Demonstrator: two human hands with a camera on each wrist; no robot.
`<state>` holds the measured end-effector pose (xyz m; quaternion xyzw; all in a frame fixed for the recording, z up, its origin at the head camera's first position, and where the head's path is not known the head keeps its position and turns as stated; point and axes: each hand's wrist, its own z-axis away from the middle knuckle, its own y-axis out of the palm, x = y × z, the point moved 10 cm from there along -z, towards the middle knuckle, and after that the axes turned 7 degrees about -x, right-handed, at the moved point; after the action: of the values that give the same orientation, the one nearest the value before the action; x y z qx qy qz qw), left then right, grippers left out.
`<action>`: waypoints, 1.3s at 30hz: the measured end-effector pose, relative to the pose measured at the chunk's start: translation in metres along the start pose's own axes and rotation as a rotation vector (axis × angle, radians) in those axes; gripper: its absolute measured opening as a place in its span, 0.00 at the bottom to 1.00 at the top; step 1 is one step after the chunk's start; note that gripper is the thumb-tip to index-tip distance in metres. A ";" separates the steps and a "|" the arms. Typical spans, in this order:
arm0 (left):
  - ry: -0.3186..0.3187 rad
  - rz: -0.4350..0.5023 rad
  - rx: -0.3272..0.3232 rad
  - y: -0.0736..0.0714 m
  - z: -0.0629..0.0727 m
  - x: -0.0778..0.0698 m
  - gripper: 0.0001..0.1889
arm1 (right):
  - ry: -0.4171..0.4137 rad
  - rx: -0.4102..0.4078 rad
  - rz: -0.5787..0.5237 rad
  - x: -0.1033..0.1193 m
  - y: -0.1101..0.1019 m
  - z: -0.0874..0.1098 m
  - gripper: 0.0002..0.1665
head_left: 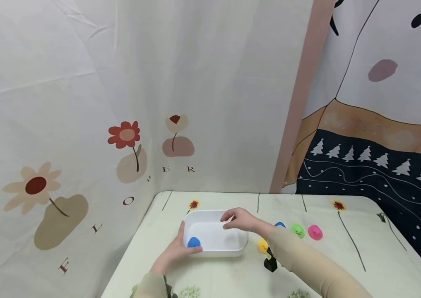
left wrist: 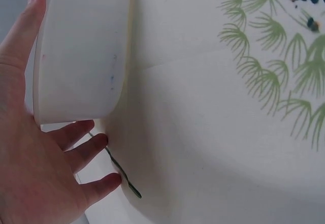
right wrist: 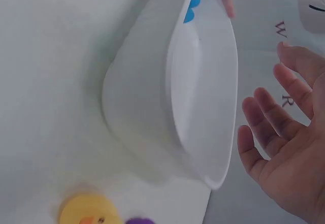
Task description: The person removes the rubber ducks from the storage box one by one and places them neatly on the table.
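Observation:
A white plastic tub stands on the table. My left hand holds its near left corner, thumb along the front rim and fingers on the left wall; in the left wrist view those fingers are spread against the outside. Inside the tub, by the left thumb, lies a small blue rounded toy, seen partly behind the rim in the right wrist view. My right hand hovers over the right part of the tub, its fingers loosely bent with nothing between them.
Right of the tub lie a yellow duck-like toy, a blue toy, a green toy and a pink toy. A purple toy shows at the right wrist view's bottom edge. Curtains with printed pictures stand behind the table.

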<state>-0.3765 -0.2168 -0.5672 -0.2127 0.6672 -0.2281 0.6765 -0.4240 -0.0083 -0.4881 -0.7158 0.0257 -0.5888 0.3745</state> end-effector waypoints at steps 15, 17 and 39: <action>-0.008 0.000 0.011 0.000 0.005 -0.006 0.66 | -0.005 0.094 0.011 0.022 0.057 -0.042 0.12; -0.002 -0.008 0.014 0.000 0.005 -0.006 0.66 | 0.000 0.087 0.023 0.023 0.062 -0.045 0.11; 0.021 -0.018 0.010 -0.003 0.011 -0.010 0.67 | 0.043 0.128 0.112 0.026 0.111 -0.055 0.06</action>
<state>-0.3660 -0.2132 -0.5569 -0.2128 0.6710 -0.2397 0.6686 -0.4189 -0.1279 -0.5279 -0.6751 0.0358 -0.5826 0.4511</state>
